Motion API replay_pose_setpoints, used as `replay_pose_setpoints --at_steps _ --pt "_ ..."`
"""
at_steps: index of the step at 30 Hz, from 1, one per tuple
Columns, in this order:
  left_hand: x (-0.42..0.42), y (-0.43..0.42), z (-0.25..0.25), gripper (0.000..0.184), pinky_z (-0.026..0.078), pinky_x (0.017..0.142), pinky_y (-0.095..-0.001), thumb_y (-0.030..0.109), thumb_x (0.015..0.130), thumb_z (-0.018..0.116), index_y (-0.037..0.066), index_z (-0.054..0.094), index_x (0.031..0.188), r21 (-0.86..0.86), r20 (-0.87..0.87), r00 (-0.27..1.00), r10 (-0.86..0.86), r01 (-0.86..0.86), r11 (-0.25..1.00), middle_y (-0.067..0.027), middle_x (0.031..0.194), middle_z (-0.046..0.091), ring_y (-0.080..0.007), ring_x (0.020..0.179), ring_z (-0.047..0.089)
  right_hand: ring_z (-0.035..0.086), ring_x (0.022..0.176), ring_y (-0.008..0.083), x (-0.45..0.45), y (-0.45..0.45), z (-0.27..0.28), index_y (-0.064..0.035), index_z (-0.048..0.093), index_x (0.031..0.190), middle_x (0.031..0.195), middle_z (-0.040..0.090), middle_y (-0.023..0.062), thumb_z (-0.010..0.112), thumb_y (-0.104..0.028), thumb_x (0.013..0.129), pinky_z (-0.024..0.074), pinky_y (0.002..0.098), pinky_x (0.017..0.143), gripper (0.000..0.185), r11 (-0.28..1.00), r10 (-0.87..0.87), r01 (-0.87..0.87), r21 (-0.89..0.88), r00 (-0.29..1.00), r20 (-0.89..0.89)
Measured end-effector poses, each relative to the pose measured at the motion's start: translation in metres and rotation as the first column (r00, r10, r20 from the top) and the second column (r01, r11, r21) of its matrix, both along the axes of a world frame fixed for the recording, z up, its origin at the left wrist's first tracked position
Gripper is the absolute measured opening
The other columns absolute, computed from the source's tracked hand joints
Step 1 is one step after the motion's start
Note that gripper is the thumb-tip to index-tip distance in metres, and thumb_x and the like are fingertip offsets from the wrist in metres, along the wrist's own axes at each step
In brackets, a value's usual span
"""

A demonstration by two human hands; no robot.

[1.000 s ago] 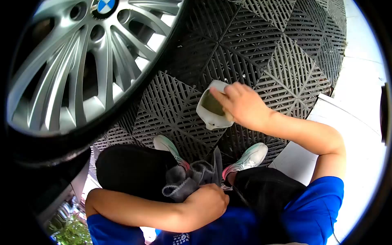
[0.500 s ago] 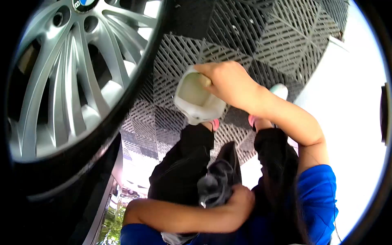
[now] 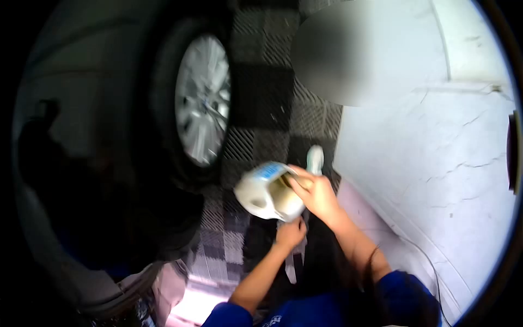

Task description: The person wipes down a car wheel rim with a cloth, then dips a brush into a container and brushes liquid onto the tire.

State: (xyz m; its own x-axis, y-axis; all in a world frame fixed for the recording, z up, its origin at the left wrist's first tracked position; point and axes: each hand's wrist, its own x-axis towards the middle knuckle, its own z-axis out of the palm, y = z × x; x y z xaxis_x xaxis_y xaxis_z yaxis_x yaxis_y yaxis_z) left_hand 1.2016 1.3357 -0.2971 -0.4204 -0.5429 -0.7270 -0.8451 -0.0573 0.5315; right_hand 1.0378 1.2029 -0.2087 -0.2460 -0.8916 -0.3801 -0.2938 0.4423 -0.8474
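Observation:
A white plastic jug (image 3: 253,191) with a cut-open side and a blue label is tilted in front of me. My right hand (image 3: 318,197) is closed on its rim, fingers reaching over the cut edge. The jug's inside looks yellowish; whether anything lies in it is too blurred to tell. Just below the jug is my left hand (image 3: 291,234), closed, with a greyish cloth (image 3: 291,268) hanging under it. The cloth is partly hidden and smeared by motion.
A dark car with a silver-spoked wheel (image 3: 202,101) stands on the left. Grey and black grated floor tiles (image 3: 267,98) run between it and a cracked white wall (image 3: 457,158). A rounded grey-white shape (image 3: 338,54) is at the top. A cable (image 3: 430,261) lies at lower right.
My view has swung up and away from the wheel, which now looks smaller. The jug has turned, showing its blue label. My left hand has come up close beneath the jug.

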Motion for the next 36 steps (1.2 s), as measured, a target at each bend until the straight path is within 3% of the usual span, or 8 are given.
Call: replay_pose_setpoints --at_steps 4,9,13,18,23,24,28,36 --pt "0.065 -0.025 0.104 0.037 0.053 0.077 -0.0489 0.037 0.087 0.054 0.008 0.06 0.108 -0.029 0.101 0.993 0.058 -0.055 0.998 -0.0236 0.093 0.067 -0.0407 0.083 0.066 0.065 0.073 0.0383 0.016 0.025 0.048 -0.008 0.068 0.109 0.078 0.064 0.0228 0.065 -0.024 0.084 0.0523 0.0415 0.064 0.03 0.996 -0.021 0.038 0.084 0.981 -0.191" --pt "0.18 -0.001 0.194 0.053 0.049 0.091 -0.0446 0.045 0.083 0.059 0.005 0.058 0.119 -0.13 0.412 0.806 0.424 -0.409 0.903 -0.0218 0.108 0.066 -0.0368 0.103 0.063 0.064 0.076 0.0397 0.048 0.029 0.093 -0.0088 0.07 0.102 0.079 0.066 0.021 0.062 -0.019 0.08 0.0521 0.0474 0.068 0.025 0.917 0.354 -0.391 -0.086 0.892 -0.28" --pt "0.239 0.105 0.225 0.058 0.051 0.086 -0.0458 0.051 0.08 0.062 0.003 0.059 0.112 -0.185 0.455 0.557 0.695 -0.704 0.686 -0.0208 0.106 0.067 -0.0363 0.1 0.064 0.069 0.077 0.0333 0.101 0.025 0.126 0.0015 0.071 0.094 0.079 0.067 0.0222 0.067 -0.014 0.074 0.0534 0.0415 0.07 0.025 0.62 0.756 -0.784 -0.036 0.609 -0.241" --pt "0.22 0.289 0.22 0.061 0.052 0.083 -0.0456 0.053 0.076 0.063 0.004 0.059 0.112 -0.273 0.407 0.092 0.909 -0.937 0.217 -0.021 0.105 0.067 -0.0354 0.098 0.065 0.068 0.086 0.0326 0.198 0.06 0.163 -0.0048 0.07 0.103 0.089 0.069 0.0191 0.066 -0.03 0.082 0.0519 0.0404 0.079 0.033 0.138 0.951 -0.99 0.0 0.132 -0.28" --pt "0.134 0.434 0.202 0.056 0.051 0.086 -0.0449 0.052 0.074 0.063 0.012 0.066 0.112 -0.204 0.483 -0.355 0.801 -0.935 -0.291 -0.0192 0.109 0.067 -0.0347 0.103 0.064 0.068 0.083 0.0321 0.317 0.123 0.183 -0.0097 0.071 0.105 0.085 0.069 0.0178 0.068 -0.027 0.08 0.054 0.0379 0.074 0.03 -0.189 0.915 -0.975 -0.115 -0.132 -0.38" --pt "0.109 0.48 0.141 0.054 0.051 0.087 -0.0445 0.049 0.075 0.064 0.013 0.066 0.115 -0.155 0.437 -0.292 0.851 -0.956 -0.249 -0.0152 0.112 0.066 -0.0331 0.105 0.064 0.068 0.083 0.0319 0.34 0.137 0.188 -0.0098 0.071 0.104 0.085 0.069 0.0177 0.068 -0.028 0.08 0.0539 0.0377 0.073 0.03 -0.218 0.91 -0.972 -0.091 -0.169 -0.38" --pt "0.078 0.534 0.161 0.05 0.05 0.086 -0.0452 0.047 0.078 0.063 0.013 0.066 0.114 -0.04 0.618 -0.452 0.643 -0.835 -0.549 -0.011 0.109 0.068 -0.0326 0.102 0.064 0.067 0.078 0.0333 0.437 0.211 0.189 -0.0156 0.071 0.105 0.081 0.068 0.0155 0.064 -0.031 0.082 0.0534 0.0422 0.07 0.029 -0.365 0.871 -0.921 -0.137 -0.287 -0.399" --pt "0.163 0.592 0.172 0.04 0.05 0.078 -0.0483 0.042 0.082 0.061 0.012 0.068 0.107 -0.19 0.515 -0.673 0.531 -0.693 -0.695 -0.012 0.099 0.069 -0.0365 0.091 0.064 0.068 0.079 0.0337 0.62 0.337 0.214 -0.0054 0.071 0.093 0.089 0.069 0.0172 0.066 -0.027 0.081 0.0541 0.038 0.073 0.025 -0.37 0.904 -0.893 -0.256 -0.283 -0.319"
